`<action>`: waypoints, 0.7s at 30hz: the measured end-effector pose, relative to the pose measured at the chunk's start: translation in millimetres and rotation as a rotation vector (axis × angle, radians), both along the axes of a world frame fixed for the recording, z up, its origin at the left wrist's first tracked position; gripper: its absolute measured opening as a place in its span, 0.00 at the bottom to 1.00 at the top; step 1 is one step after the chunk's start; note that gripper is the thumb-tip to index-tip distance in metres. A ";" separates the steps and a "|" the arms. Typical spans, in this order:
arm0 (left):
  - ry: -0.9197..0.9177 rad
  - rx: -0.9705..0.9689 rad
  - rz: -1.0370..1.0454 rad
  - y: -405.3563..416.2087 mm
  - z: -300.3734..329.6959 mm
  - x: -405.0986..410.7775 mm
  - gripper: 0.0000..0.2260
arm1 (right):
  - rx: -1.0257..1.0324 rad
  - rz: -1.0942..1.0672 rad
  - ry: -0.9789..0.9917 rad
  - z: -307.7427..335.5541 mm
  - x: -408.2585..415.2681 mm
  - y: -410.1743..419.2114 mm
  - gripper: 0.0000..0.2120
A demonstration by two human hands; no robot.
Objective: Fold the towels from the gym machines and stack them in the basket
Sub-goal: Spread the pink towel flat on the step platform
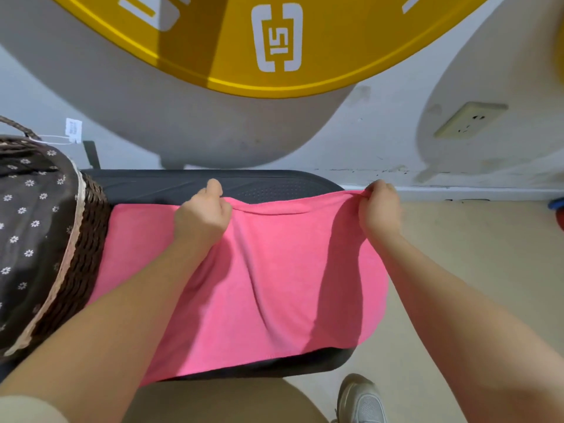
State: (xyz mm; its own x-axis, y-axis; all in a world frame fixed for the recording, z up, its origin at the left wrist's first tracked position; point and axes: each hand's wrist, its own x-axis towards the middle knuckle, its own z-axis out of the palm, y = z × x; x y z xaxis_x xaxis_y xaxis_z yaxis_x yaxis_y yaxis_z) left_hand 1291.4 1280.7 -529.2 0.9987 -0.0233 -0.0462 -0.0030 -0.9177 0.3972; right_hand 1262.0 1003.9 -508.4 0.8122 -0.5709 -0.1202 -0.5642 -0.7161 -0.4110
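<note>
A pink towel (268,279) lies spread across a black padded bench (189,184). My left hand (203,216) pinches the towel's far edge near its middle. My right hand (380,207) pinches the far right corner and holds it slightly lifted. The towel sags between the two hands and hangs over the bench's right end. At the left stands a brown wicker basket (88,239) with a dark flowered cloth lining, touching the towel's left side.
A large yellow weight plate (274,41) marked 15 hangs overhead against the white wall. A wall socket (470,120) sits at the right. Beige floor lies right of the bench, with my grey shoe (360,398) at the bottom.
</note>
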 end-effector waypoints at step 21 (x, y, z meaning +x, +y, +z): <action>-0.216 0.570 -0.356 162.3 -23.0 17.8 0.08 | -0.168 0.834 0.258 -29.6 -19.3 219.7 0.33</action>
